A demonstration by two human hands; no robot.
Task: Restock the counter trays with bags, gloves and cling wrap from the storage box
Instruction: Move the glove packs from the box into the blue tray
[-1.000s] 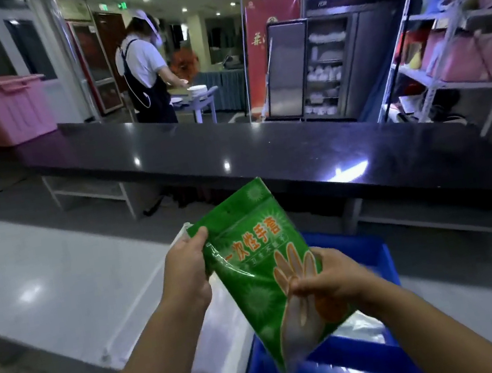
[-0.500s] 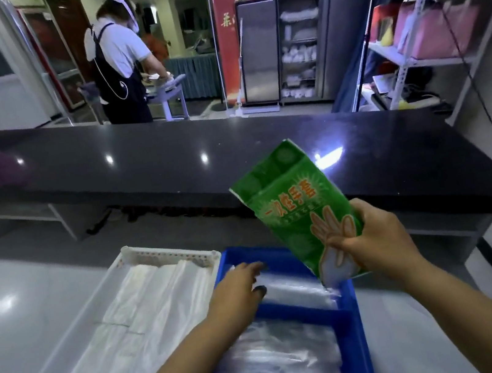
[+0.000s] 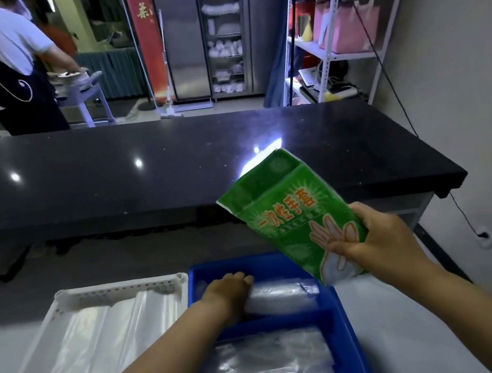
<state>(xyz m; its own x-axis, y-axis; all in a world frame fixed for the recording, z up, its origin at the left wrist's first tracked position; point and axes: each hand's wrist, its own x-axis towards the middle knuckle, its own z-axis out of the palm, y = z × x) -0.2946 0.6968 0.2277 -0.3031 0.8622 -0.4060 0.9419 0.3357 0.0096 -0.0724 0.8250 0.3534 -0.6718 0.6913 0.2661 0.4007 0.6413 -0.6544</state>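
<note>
Over the blue tray's (image 3: 347, 318) far right corner: right hand (image 3: 378, 239) pinches one green glove packet (image 3: 287, 209) by its lower end, thumb across the front. Packet is tilted, top toward the black counter (image 3: 169, 159), bottom edge just above the tray rim. Left hand (image 3: 228, 289) is down in the far compartment touching a clear pack (image 3: 282, 293); can't tell if the fingers grip. Two trays, blue edge-to-edge with white tray (image 3: 119, 291). Two blue compartments, both stocked. Bare white worktop (image 3: 407, 338) right of blue.

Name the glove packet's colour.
The glove packet is green with orange lettering, clearest in head view.
</note>
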